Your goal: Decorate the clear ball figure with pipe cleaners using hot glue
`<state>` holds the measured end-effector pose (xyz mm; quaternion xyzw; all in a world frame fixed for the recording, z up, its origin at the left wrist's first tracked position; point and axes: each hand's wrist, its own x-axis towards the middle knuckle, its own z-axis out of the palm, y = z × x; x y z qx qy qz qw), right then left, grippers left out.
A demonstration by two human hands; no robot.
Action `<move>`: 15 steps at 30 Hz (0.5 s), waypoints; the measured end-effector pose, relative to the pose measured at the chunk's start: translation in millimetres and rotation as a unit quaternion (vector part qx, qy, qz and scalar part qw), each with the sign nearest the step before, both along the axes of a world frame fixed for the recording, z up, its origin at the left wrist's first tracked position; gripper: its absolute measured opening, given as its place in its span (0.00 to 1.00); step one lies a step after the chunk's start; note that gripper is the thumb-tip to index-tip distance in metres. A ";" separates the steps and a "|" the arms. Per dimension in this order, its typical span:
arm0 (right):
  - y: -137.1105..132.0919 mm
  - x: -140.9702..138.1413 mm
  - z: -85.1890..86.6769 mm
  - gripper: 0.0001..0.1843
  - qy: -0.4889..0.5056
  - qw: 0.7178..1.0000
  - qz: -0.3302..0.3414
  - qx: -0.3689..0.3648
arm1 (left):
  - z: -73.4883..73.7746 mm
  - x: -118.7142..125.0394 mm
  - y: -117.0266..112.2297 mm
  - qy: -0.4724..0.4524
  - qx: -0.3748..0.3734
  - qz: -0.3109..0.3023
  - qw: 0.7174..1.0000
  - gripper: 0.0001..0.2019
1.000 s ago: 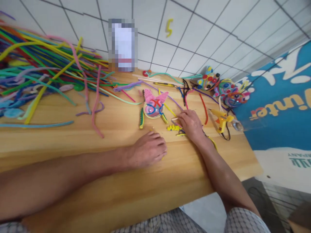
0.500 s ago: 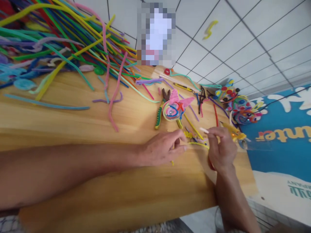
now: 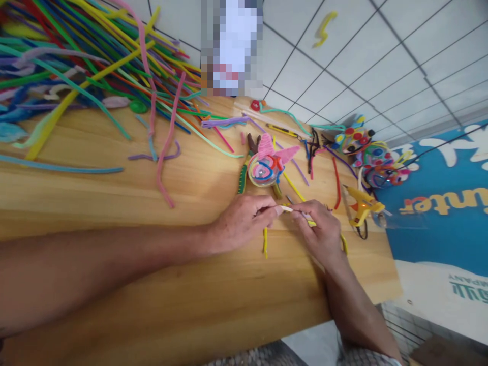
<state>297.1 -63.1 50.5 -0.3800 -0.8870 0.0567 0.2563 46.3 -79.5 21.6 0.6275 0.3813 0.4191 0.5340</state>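
My left hand point(image 3: 244, 221) and my right hand point(image 3: 318, 231) meet above the wooden table point(image 3: 114, 193). Both pinch a thin pale stick point(image 3: 286, 209) between their fingertips. A yellow pipe cleaner point(image 3: 265, 243) hangs down below my left hand, and more yellow shows under my right hand; which fingers hold it is hidden. Just beyond the hands lies a round pipe-cleaner figure with pink ears point(image 3: 267, 165), with a green pipe cleaner piece point(image 3: 242, 179) beside it.
A big heap of coloured pipe cleaners point(image 3: 76, 66) covers the table's far left. A yellow glue gun point(image 3: 362, 206) lies at the right, near the table's edge. Two finished colourful figures point(image 3: 366, 152) sit at the back right. A blue banner point(image 3: 442, 203) stands beyond the table.
My right hand has lifted the pale stick and brought it leftwards to my left hand. My left hand has risen from the table and pinched the stick's other end. The view tilted.
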 end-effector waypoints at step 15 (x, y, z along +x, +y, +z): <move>-7.1 -15.5 -11.9 0.05 0.043 0.999 -0.007 0.016 | 0.3 1.3 0.9 0.004 -0.008 -0.002 1.000 0.16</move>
